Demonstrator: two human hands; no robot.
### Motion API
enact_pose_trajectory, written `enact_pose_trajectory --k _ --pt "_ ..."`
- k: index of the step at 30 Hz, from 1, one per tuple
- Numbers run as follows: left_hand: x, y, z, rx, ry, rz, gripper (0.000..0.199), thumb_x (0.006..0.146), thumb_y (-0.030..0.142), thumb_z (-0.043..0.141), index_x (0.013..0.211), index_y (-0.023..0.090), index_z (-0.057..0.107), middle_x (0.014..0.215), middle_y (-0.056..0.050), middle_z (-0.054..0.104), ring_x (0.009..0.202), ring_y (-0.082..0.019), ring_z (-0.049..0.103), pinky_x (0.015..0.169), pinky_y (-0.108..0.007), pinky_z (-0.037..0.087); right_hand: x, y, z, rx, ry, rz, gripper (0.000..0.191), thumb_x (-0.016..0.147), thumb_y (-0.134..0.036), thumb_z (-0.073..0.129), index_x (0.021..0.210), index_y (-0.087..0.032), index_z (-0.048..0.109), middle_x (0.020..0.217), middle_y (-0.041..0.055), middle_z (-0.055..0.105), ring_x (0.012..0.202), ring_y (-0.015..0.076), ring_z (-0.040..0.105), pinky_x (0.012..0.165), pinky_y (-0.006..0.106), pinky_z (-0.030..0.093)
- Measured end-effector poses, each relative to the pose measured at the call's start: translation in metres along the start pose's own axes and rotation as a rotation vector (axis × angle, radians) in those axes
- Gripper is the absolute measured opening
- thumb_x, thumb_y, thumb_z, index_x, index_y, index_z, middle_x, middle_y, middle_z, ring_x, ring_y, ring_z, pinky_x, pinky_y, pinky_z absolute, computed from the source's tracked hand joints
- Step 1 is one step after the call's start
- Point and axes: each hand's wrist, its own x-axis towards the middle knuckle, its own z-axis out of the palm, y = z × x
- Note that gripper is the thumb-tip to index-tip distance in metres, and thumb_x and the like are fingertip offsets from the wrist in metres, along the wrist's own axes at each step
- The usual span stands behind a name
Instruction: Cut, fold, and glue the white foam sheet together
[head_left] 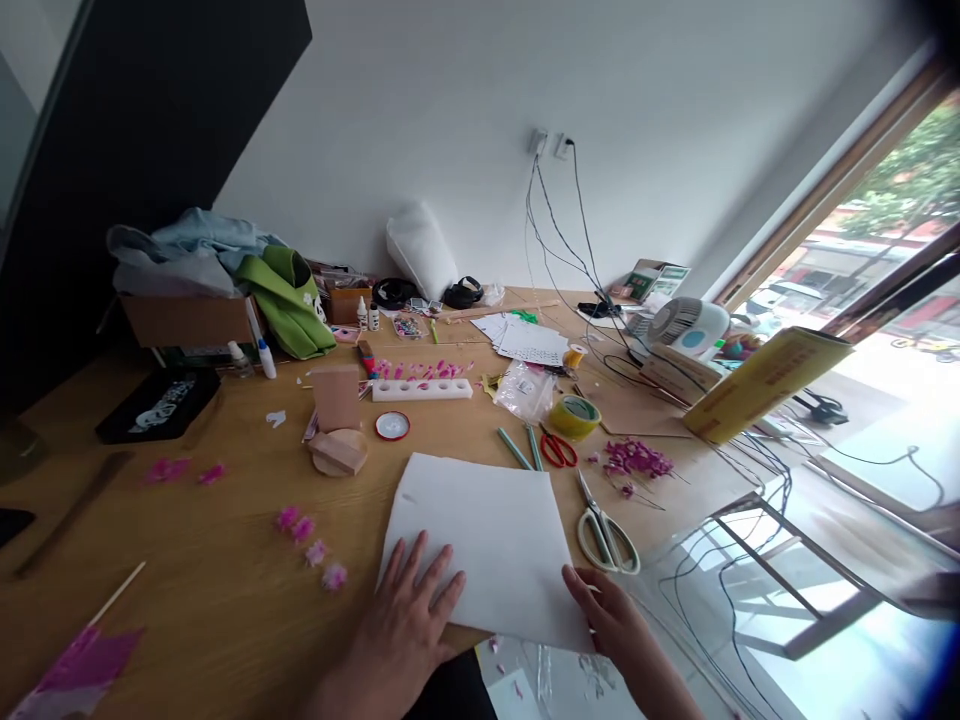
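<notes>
A large white sheet of paper lies on the wooden table in front of me, its near edge reaching the table's front. My left hand rests flat on its lower left part, fingers spread. At the lower right edge, my right hand pinches the paper, thumb on top and the other fingers curled. Just beyond that hand lie white-handled scissors. Red-handled scissors are near the paper's top right corner. Several pink fluffy flowers sit left of the paper.
A pile of magenta petals, a yellow tape roll and a white holed block lie farther back. A yellow box and a fan stand at right. Pink material is at lower left. Cables hang past the table's right edge.
</notes>
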Motion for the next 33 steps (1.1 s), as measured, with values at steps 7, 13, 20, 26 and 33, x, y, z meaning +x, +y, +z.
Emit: enact_pose_trajectory --k 7,13,20,26,33 --pt "-0.011 -0.009 0.014 0.003 0.092 0.048 0.075 0.075 0.009 0.067 0.141 0.033 0.041 0.152 -0.004 0.038 0.141 -0.035 0.029 0.109 -0.06 0.036 -0.027 -0.022 0.015 0.339 -0.126 0.039 0.048 0.062 -0.059 0.076 0.085 -0.017 0.07 0.072 0.0048 0.069 0.058 0.0179 0.062 0.045 0.024 0.047" --pt "-0.007 0.0 -0.005 -0.173 0.431 -0.058 0.078 0.086 0.019 0.059 0.15 0.033 0.018 0.158 -0.009 0.023 0.146 -0.033 0.016 0.112 -0.059 0.028 -0.041 -0.042 -0.012 0.458 -0.097 -0.146 0.047 0.063 -0.051 0.079 0.096 -0.018 0.071 0.087 0.0075 0.073 0.074 0.0243 0.069 0.063 0.03 0.054" --pt "0.012 0.002 -0.051 -1.277 0.618 -0.458 0.086 0.081 0.048 0.065 0.149 0.022 0.02 0.151 -0.018 0.036 0.135 -0.031 0.04 0.108 -0.048 0.036 -0.049 -0.053 -0.036 0.524 0.056 -0.192 0.055 0.058 -0.051 0.081 0.101 -0.018 0.071 0.093 0.0104 0.074 0.081 0.0298 0.07 0.069 0.04 0.058" --pt "0.017 0.007 -0.056 -1.762 0.508 -0.57 0.09 0.066 0.034 0.082 0.141 0.014 0.036 0.106 -0.013 0.072 0.101 -0.026 0.065 0.09 -0.038 0.047 -0.041 -0.044 -0.024 0.506 -0.024 -0.151 0.056 0.059 -0.049 0.081 0.106 -0.019 0.07 0.095 0.0109 0.074 0.087 0.0314 0.07 0.068 0.037 0.059" --pt "0.013 0.001 -0.064 -1.664 0.68 -0.455 0.092 0.071 0.041 0.078 0.146 0.024 0.028 0.122 -0.013 0.063 0.102 -0.023 0.065 0.093 -0.039 0.045 0.009 -0.099 -0.038 0.481 0.019 -0.368 0.05 0.054 -0.041 0.086 0.096 -0.02 0.07 0.091 0.0092 0.073 0.079 0.0266 0.069 0.067 0.033 0.059"
